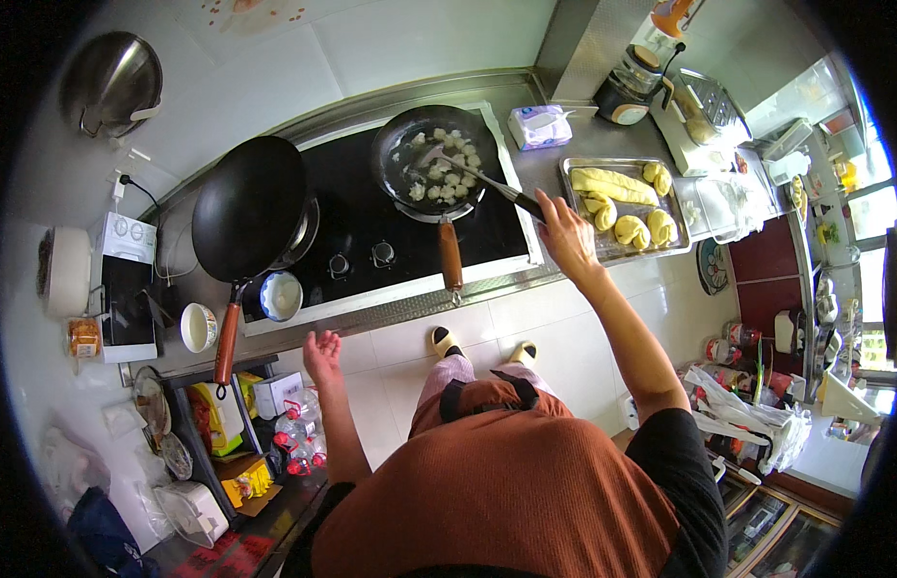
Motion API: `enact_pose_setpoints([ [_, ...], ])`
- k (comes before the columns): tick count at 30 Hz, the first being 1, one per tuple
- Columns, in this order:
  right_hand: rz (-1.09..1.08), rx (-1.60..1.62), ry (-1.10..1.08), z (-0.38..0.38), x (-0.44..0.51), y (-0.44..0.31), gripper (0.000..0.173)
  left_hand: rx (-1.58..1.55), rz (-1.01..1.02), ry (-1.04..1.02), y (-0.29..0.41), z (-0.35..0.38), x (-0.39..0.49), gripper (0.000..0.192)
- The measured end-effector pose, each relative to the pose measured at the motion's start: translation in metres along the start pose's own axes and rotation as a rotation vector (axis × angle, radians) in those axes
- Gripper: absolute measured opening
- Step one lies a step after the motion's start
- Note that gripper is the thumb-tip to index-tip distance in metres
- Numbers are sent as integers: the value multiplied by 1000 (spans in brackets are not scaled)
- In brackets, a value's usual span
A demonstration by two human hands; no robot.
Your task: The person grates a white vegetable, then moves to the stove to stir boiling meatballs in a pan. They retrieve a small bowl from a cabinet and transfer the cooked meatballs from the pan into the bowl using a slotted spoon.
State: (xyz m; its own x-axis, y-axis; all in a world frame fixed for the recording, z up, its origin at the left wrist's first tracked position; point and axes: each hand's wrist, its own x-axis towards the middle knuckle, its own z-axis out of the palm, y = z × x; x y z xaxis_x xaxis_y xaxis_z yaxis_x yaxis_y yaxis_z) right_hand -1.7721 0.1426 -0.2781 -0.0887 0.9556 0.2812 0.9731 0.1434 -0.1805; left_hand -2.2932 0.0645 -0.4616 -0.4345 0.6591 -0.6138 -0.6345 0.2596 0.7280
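Note:
My right hand (pixel 566 235) grips the dark handle of a metal spatula (pixel 469 170), whose head rests inside a black frying pan (pixel 391 160) on the right side of the stove. Several small pale, lumpy food pieces (pixel 448 191) lie spread over the pan's bottom. The pan's wooden handle (pixel 451 254) points toward me, and nobody holds it. In front of the counter edge, my left hand (pixel 323 357) hangs in the air with its fingers apart and nothing in it. The nearest item to it is a blue-rimmed bowl (pixel 281 295) at the stove's front left.
A black wok (pixel 250 208) leans over the left burner, handle toward me. Beside it stands a patterned cup (pixel 198 327). Right of the stove are a tissue pack (pixel 539 127) and a metal tray (pixel 623 249) of yellow dough pieces (pixel 613 185). Shelving (pixel 203 433) flanks my left.

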Motion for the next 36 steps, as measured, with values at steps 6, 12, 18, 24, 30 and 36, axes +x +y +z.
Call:
enact_pose_setpoints([
  [6,36,-26,-117,-7,13,-8,68,90,-74,-104,-40,21,-64,33],
  [12,71,51,-80,-27,-30,11,75,102,-83,-221,-94,39,-135,36],
  [18,101,283,218,-69,-142,57,85,183,-218,-276,-171,88,-211,31],
  [24,418,285,13,-88,-307,142,77,340,-336,-639,-267,171,-291,32],
  [30,813,329,86,-108,-465,196,55,745,-374,-991,-376,288,-358,33],
  [36,1163,276,264,-103,-563,203,33,1511,247,-1795,-512,413,-375,30],
])
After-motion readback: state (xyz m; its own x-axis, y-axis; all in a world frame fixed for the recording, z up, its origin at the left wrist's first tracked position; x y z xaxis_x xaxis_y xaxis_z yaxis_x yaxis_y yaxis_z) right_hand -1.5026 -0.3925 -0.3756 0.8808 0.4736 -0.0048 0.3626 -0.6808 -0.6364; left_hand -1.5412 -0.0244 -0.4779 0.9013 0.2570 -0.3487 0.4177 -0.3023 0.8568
